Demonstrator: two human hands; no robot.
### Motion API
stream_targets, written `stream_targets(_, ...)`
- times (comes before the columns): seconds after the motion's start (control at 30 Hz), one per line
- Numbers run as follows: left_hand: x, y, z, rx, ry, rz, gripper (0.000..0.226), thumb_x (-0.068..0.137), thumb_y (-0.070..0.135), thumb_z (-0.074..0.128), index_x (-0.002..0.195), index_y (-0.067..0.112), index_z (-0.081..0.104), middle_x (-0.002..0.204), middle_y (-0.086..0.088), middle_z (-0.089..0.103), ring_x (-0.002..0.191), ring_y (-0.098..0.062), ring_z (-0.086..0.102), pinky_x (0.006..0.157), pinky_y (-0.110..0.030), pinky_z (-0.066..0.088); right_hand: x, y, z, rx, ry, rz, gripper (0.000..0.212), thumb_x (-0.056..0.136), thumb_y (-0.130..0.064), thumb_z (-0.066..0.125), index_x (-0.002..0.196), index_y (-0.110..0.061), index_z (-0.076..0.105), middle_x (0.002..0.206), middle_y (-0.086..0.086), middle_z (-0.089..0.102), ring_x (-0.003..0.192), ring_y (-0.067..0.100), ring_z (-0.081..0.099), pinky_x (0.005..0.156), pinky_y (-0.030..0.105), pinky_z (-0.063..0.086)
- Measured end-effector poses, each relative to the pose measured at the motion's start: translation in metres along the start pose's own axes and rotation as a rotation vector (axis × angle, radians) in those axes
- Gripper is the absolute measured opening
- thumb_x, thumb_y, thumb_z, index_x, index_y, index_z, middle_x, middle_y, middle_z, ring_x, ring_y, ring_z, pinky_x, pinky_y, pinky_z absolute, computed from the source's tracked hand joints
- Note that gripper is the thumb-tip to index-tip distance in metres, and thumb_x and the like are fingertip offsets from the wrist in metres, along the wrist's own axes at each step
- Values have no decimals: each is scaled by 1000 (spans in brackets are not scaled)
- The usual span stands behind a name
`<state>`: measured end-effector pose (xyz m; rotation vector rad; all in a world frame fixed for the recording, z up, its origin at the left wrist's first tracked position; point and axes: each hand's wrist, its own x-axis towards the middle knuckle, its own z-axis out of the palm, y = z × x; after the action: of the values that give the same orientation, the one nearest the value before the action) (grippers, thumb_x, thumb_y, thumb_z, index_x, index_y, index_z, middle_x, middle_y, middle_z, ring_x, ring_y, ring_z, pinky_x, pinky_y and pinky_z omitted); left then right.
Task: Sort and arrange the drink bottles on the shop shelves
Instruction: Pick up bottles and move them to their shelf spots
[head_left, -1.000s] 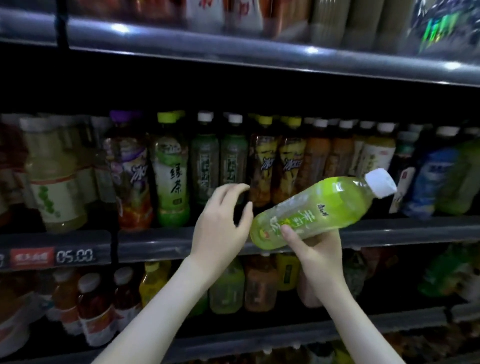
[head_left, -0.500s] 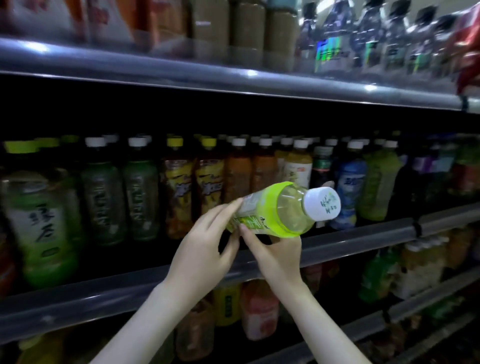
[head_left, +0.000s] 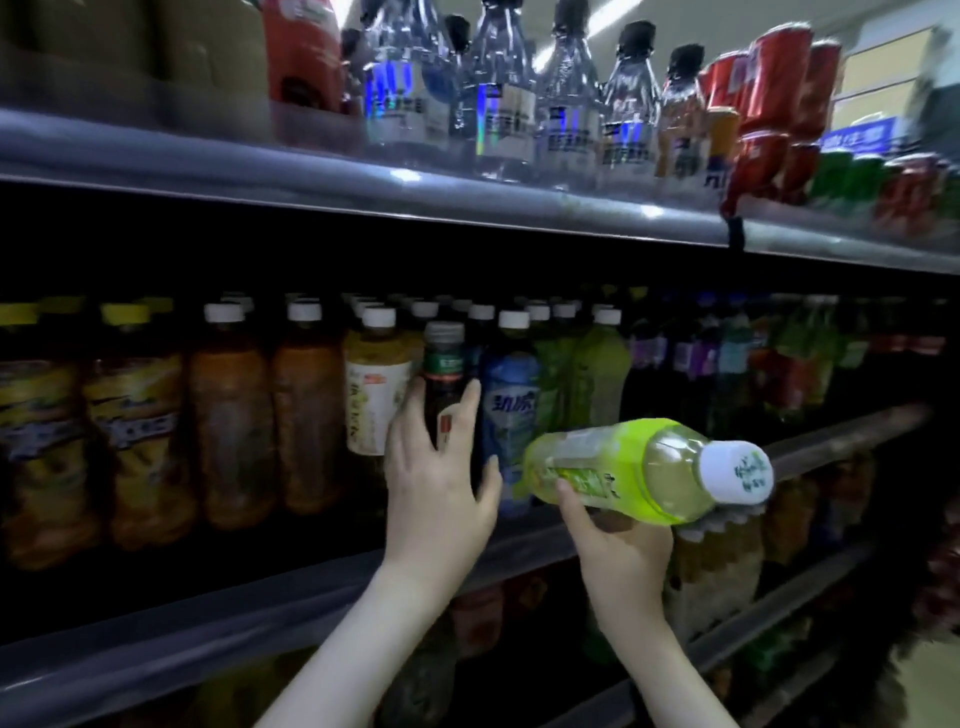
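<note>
Drink bottles (head_left: 306, 415) stand packed in rows on the middle shelf (head_left: 208, 618), so I'm using the dark bottle (head_left: 441, 364) with the grey cap as my reference point. Way off to its left are yellow-label bottles (head_left: 130, 426) with yellow caps. Closer in there are amber bottles (head_left: 228, 415) with white caps, and touching its left side is a pale bottle (head_left: 376, 400) with a white label. The left hand (head_left: 439, 504) has its back to the camera, with its fingers wrapped round the dark bottle, which stands upright at the shelf's front. Right against its right side is a blue bottle (head_left: 511, 400). Straight above and a bit right, clear water bottles (head_left: 498, 104) line the upper shelf (head_left: 260, 171). Lower right of the dark bottle, out in front of the shelf edge, a green tea bottle (head_left: 639, 467) lies nearly on its side. Its white cap points right and toward the camera. The right hand (head_left: 621, 561) cradles it from below, thumb curled over the label. Far up and right of the dark bottle are red cans (head_left: 769, 104), pretty blurry.
</note>
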<state>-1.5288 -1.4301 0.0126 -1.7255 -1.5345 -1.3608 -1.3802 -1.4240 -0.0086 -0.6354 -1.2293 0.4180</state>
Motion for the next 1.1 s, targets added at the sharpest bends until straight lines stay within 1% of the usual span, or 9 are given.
stream_targets(0.2,17,24,48,200,-10,73,87,82,48,67,153,28,22,156,-19,8,143,-39,8,109,-65,13,44,39,-33,-70,102,41,32,79,-5,75,93,-31,63,92,-15,68,90,-7,64,81,10,48)
stream_targets(0.33,25,49,73,228,8,206,85,76,35,76,149,27,32,155,-18,18,143,-37,14,112,-61,1,60,50,-50,-131,202,-19,44,80,1,73,88,-39,56,90,-23,60,85,-14,61,77,2,43)
stream_targets(0.43,31,69,96,246,-21,318,86,74,27,77,148,27,35,152,-17,25,142,-35,19,112,-58,-2,79,61,-62,-204,236,-9,27,80,-2,73,91,-22,59,90,-10,63,86,-8,58,77,-3,37)
stream_targets(0.5,38,77,112,288,-81,348,85,73,30,78,148,26,37,152,-17,25,141,-35,21,113,-56,-2,97,71,-68,-235,195,103,37,81,-13,75,113,-7,56,106,5,65,100,12,60,84,7,40)
stream_targets(0.57,46,80,126,332,-134,338,86,69,37,80,145,24,42,151,-18,23,140,-36,22,113,-56,-3,116,79,-72,-254,98,249,51,83,-20,74,126,-13,46,104,-4,62,96,14,61,81,23,44)
stream_targets(0.73,58,85,155,369,-175,268,89,59,41,86,139,23,50,149,-21,20,136,-41,21,114,-55,18,149,93,-68,-388,-197,403,61,87,-27,68,140,-28,38,106,-7,56,100,19,58,79,33,47)
stream_targets(0.9,53,93,159,286,-260,131,89,62,32,86,140,25,45,155,-17,6,140,-46,25,85,-43,55,164,104,-65,-397,-369,443,67,87,-37,67,145,-33,33,127,-2,60,115,22,58,94,37,51)
stream_targets(1.03,56,98,149,233,-428,134,78,92,24,56,152,28,6,150,-8,-36,143,-41,-20,92,-36,53,163,108,-64,-426,-423,424,73,87,-37,67,149,-34,27,132,-2,58,119,23,57,98,42,49)
stream_targets(1.1,56,100,144,217,-418,117,75,94,21,52,151,28,4,150,-7,-39,142,-39,-25,87,-35,53,160,109,-62,-440,-455,386,75,88,-35,65,150,-33,22,135,-2,55,121,23,55,99,41,48)
